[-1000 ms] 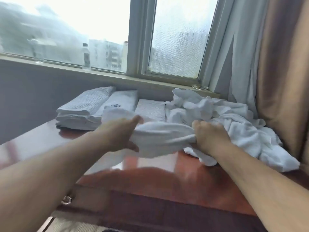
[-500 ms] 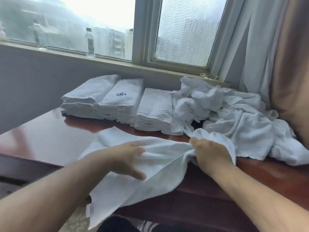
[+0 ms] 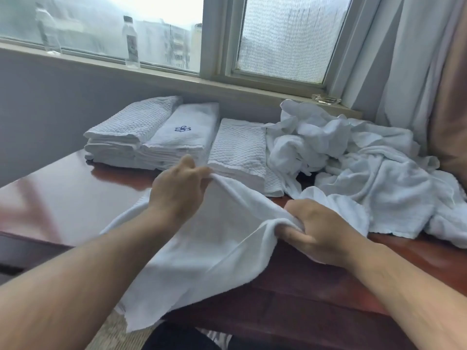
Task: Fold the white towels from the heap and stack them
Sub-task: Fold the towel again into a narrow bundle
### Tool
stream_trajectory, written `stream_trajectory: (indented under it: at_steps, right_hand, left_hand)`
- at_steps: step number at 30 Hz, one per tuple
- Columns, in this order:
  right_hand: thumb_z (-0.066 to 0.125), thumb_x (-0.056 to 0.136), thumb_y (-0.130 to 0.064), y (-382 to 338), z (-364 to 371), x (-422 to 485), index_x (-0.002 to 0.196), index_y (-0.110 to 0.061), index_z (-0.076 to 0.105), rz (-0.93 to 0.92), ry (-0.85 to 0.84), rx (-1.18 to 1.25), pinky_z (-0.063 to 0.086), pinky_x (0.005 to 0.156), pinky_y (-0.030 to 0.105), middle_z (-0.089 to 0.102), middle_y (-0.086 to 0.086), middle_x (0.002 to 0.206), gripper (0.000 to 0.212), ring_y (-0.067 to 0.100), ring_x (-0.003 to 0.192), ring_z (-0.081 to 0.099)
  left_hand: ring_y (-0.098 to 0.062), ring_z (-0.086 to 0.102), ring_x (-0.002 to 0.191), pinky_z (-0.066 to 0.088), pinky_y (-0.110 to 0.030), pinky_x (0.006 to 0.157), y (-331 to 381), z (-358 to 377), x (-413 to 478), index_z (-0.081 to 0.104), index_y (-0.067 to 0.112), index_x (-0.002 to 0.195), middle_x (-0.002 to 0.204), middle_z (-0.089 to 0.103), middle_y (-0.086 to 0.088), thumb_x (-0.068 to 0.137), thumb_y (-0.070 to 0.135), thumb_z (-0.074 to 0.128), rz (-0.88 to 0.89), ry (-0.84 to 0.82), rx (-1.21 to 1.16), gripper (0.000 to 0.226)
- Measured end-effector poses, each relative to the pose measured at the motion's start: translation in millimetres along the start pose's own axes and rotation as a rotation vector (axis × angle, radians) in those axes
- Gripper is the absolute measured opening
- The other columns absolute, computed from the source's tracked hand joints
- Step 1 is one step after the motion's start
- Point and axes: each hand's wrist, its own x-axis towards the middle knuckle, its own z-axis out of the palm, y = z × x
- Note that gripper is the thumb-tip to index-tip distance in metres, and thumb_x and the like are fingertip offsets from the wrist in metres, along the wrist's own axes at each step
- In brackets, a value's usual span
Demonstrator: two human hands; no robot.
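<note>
In the head view, our left hand (image 3: 179, 190) sits just left of the frame's middle. Its thumb and fingers are pinched together on the upper edge of a white towel (image 3: 214, 253), and they lift that edge off the table (image 3: 63, 198). At 4 o'clock from it, our right hand (image 3: 321, 231) is curled tight round a bunched fold of the same towel, with the knuckles up. The cloth is stretched between the two hands. Below them it lies across the reddish-brown tabletop and drops over the near edge toward 7 o'clock.

The heap (image 3: 353, 168) of loose white towels lies crumpled at 2 o'clock, its near edge touching the towel we hold. At 11 o'clock three folded stacks (image 3: 182, 145) stand side by side against the wall. The outer two are waffle-weave, and the middle one is smooth with a small blue emblem (image 3: 182, 128) on top. The rightmost stack touches the heap.

Above them runs the sill (image 3: 177, 79), where a water bottle (image 3: 131, 44) stands at 11 o'clock and a second bottle (image 3: 48, 34) stands farther left. A pale curtain (image 3: 404, 59) hangs at 1 o'clock beside the window.
</note>
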Motion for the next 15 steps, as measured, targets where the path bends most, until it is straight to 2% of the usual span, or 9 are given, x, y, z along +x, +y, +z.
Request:
stream_trajectory:
  at_steps: [2,5,6,8,9,10,11,13,15]
  right_hand:
    - [0.040,0.072,-0.091,-5,-9,10,0.079,-0.021,0.052,0.106,-0.150,0.186,0.040,0.064,0.026,0.054,-0.009,0.073,0.072,0.010,0.069,0.050]
    - [0.043,0.063,-0.098,-8,-8,15,0.082,-0.018,0.053,0.149,-0.298,0.320,0.039,0.065,0.019,0.049,-0.020,0.069,0.082,0.003,0.063,0.045]
    - [0.047,0.066,-0.094,-6,-4,16,0.084,-0.020,0.055,0.183,-0.313,0.349,0.039,0.065,0.018,0.052,-0.024,0.071,0.077,0.000,0.065,0.047]
    - [0.057,0.082,-0.070,5,3,22,0.092,-0.026,0.058,0.272,-0.294,0.287,0.041,0.068,0.018,0.061,-0.021,0.084,0.045,0.001,0.078,0.056]
    - [0.060,0.089,-0.053,12,5,29,0.092,-0.027,0.056,0.323,-0.266,0.186,0.042,0.069,0.024,0.062,-0.014,0.088,0.026,0.009,0.084,0.058]
    - [0.059,0.093,-0.040,17,5,38,0.088,-0.027,0.052,0.378,-0.243,0.064,0.040,0.069,0.030,0.060,-0.007,0.089,0.016,0.017,0.086,0.057]
    - [0.058,0.095,-0.033,23,4,46,0.083,-0.025,0.046,0.436,-0.216,-0.043,0.036,0.068,0.036,0.058,-0.001,0.088,0.019,0.024,0.085,0.053]
    - [0.058,0.096,-0.029,31,0,61,0.082,-0.021,0.043,0.518,-0.019,-0.137,0.035,0.066,0.038,0.059,0.007,0.086,0.021,0.030,0.078,0.048]
    - [0.058,0.095,-0.023,30,-4,71,0.091,-0.020,0.047,0.461,0.407,-0.190,0.037,0.065,0.039,0.057,0.010,0.079,0.012,0.033,0.072,0.048]
  left_hand:
    - [-0.038,0.065,0.083,0.040,-0.037,0.066,9,0,9,0.071,0.036,0.109,0.091,0.054,-0.002,0.098,0.038,0.056,-0.130,0.006,-0.020,0.019]
    - [-0.035,0.060,0.109,0.043,-0.040,0.085,20,13,1,0.056,0.028,0.128,0.118,0.063,-0.007,0.098,0.033,0.053,-0.287,-0.081,-0.234,0.030]
    - [-0.033,0.057,0.114,0.041,-0.039,0.089,24,17,-11,0.048,0.024,0.130,0.124,0.061,-0.007,0.098,0.034,0.056,-0.332,-0.156,-0.337,0.035]
    - [-0.028,0.049,0.125,0.037,-0.036,0.101,30,26,-39,0.039,0.019,0.132,0.136,0.053,-0.006,0.095,0.042,0.060,-0.289,-0.314,-0.388,0.048]
    - [-0.024,0.043,0.133,0.030,-0.033,0.109,31,31,-50,0.038,0.019,0.137,0.144,0.047,-0.005,0.094,0.047,0.060,-0.218,-0.367,-0.333,0.056]
    - [-0.021,0.034,0.141,0.022,-0.029,0.115,29,35,-57,0.035,0.021,0.144,0.155,0.037,-0.003,0.093,0.052,0.057,-0.144,-0.396,-0.272,0.064]
    - [-0.017,0.024,0.148,0.015,-0.028,0.119,28,37,-60,0.028,0.024,0.151,0.164,0.022,-0.002,0.094,0.056,0.053,-0.084,-0.432,-0.223,0.071]
    - [-0.013,0.008,0.153,0.009,-0.033,0.123,24,36,-61,0.015,0.031,0.158,0.169,-0.003,0.002,0.095,0.062,0.044,0.004,-0.548,-0.137,0.076]
    - [-0.012,0.003,0.154,0.007,-0.038,0.124,22,34,-62,0.010,0.036,0.158,0.169,-0.006,0.006,0.095,0.068,0.038,0.074,-0.650,-0.072,0.076]
